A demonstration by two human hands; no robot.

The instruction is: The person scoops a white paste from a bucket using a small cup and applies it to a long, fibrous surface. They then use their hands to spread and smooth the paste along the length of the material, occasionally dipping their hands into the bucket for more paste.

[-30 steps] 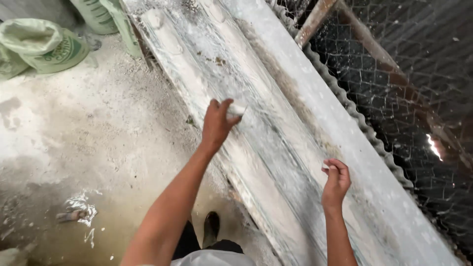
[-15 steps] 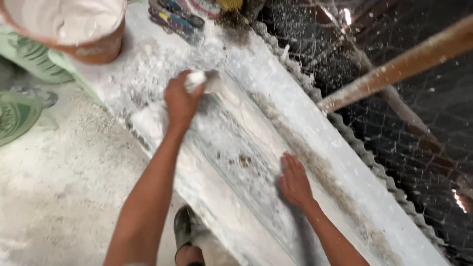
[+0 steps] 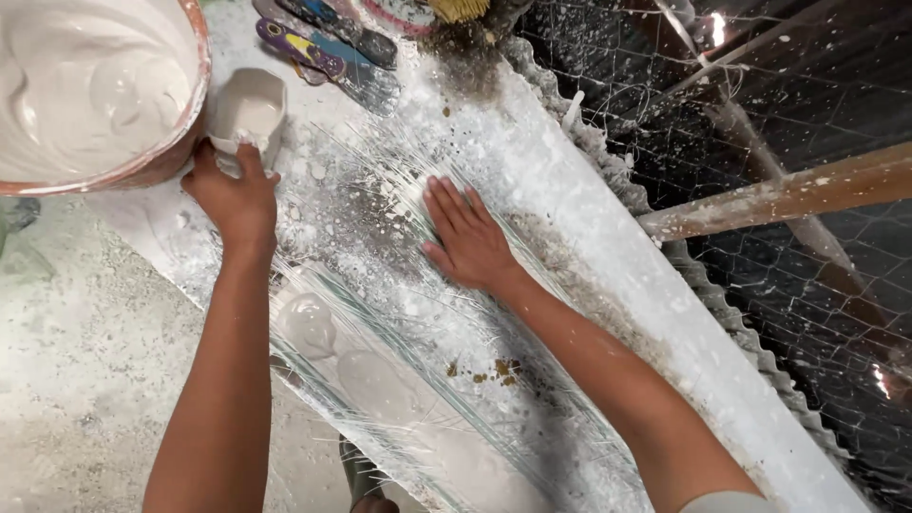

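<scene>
Gripping a small white cup (image 3: 249,112) by its near wall, the left hand (image 3: 233,195) holds it upright at the far left of the long plaster-caked mould (image 3: 570,204), just beside the big rust-rimmed bucket of wet white plaster (image 3: 90,85); the right hand (image 3: 470,237) lies open and flat, fingers spread and together pressing a fan of pale fibre strands (image 3: 399,313) onto the mould's middle; two pools of fresh plaster (image 3: 337,351) sit on the near left edge. To do this well, I judge the flat palm should keep the strands bedded and even while the cup stays level, so nothing slops over the edge; pressure wants to be light and broad, not fingertip-sharp, or the fibres will bunch. Scrapers with coloured handles (image 3: 328,47) lie at the far end; wire mesh (image 3: 760,95) and a wooden pole (image 3: 788,190) stand to the right.
</scene>
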